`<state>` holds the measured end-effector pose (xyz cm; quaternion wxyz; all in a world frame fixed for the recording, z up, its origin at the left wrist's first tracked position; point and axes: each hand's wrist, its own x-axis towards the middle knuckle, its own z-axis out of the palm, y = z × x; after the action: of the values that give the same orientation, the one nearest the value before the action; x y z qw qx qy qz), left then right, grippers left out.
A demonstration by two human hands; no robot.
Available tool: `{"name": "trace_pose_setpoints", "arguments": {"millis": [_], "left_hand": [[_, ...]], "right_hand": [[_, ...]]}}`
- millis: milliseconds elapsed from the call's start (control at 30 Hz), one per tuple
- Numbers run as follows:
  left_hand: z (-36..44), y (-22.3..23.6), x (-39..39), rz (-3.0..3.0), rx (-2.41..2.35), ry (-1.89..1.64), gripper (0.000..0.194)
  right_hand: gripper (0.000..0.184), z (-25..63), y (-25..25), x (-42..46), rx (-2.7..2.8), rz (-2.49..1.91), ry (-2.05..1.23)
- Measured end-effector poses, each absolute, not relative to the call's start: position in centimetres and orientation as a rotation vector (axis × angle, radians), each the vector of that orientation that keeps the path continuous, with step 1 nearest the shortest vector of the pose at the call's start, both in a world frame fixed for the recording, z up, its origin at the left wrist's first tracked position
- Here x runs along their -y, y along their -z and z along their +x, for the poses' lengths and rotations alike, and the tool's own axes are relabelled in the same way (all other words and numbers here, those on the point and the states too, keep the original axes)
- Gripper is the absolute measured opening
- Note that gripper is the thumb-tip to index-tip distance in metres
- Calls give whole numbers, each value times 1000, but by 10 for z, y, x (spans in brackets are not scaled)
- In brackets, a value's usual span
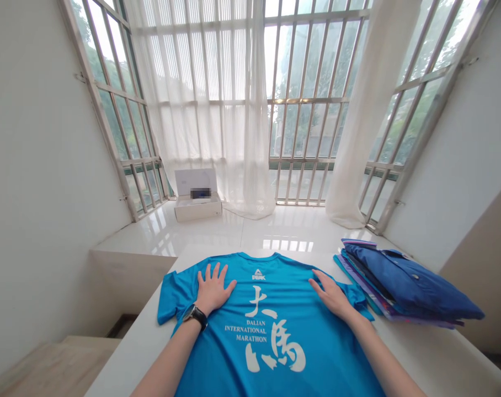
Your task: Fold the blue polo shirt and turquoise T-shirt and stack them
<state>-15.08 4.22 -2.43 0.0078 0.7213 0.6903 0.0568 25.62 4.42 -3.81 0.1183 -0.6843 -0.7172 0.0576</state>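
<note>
A blue T-shirt (275, 309) with white printed lettering lies spread on the white table, its collar toward the window. Flat on its left shoulder area rests my left hand (213, 288), fingers spread, with a black-strapped watch (195, 316) at the wrist. My right hand (331, 294) lies on the shirt near the right shoulder, fingers stretched out. Neither hand grips the cloth. The left sleeve is laid out flat, while the right sleeve looks bunched beside my right wrist. My forearms cover parts of the shirt's sides, and its hem is out of view.
A stack of folded clothes (403, 286), dark blue on top, sits right of the shirt. An open white box (198, 209) stands on the window sill (250, 231). White curtains (250, 138) hang before barred windows. The white table (122, 353) has its edge at left.
</note>
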Motion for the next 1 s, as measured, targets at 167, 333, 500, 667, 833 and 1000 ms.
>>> {"name": "trace_pose_setpoints", "arguments": {"millis": [167, 333, 500, 667, 833, 1000], "left_hand": [[-153, 20, -44, 2233, -2141, -143, 78], [-153, 0, -55, 2184, -2061, -9, 84], [-128, 0, -58, 2295, -2097, -163, 69], [-112, 22, -58, 2284, -2082, -248, 69], [-115, 27, -74, 2283, -2059, -261, 71], [-114, 26, -90, 2291, -2056, -271, 71]], "right_hand": [[58, 280, 36, -59, 2170, -2003, -176], [59, 276, 26, -62, 2163, -2127, -144], [57, 236, 18, -58, 2241, -2082, -94], [74, 197, 32, -50, 2153, -2229, -171], [73, 194, 34, -58, 2136, -2239, -162], [72, 199, 32, -73, 2116, -2216, -150]]}}
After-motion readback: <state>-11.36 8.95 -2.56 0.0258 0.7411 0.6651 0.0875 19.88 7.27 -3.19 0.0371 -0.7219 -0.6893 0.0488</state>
